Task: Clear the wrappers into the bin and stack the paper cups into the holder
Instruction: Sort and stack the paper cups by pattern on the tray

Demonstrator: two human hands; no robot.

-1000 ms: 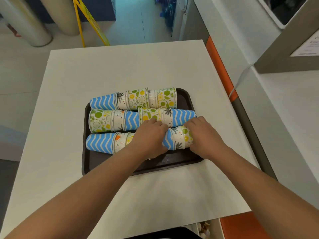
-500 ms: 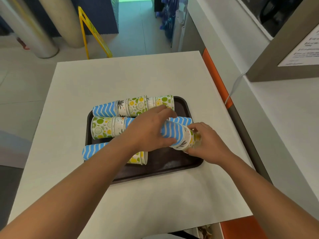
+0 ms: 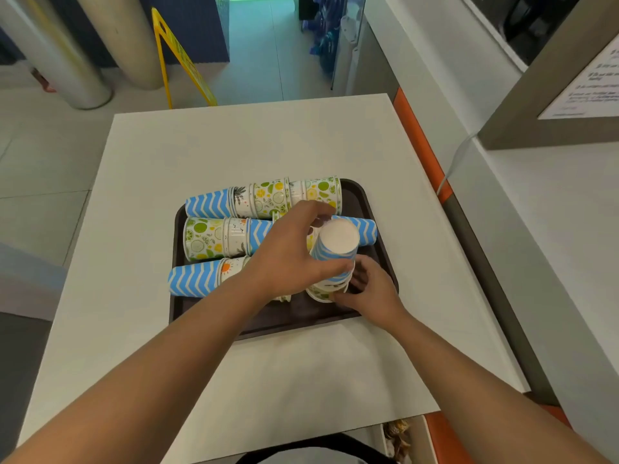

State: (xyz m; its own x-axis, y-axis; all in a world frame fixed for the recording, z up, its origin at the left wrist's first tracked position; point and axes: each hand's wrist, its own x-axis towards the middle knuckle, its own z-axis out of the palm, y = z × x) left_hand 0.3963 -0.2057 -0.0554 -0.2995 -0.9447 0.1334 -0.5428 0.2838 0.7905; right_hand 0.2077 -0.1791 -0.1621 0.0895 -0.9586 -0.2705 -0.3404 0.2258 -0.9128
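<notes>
Since the earlier frame, the cup stack has been tipped upright on the tray. Left hand grips its side; right hand pinches its base. Loose nesting could let cups separate and topple.

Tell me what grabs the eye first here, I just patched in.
The upright cup stack at the tray's right side, gripped by the left hand and steadied at its base by the right hand. Behind and left lie rows of nested patterned cups on their sides.
</notes>
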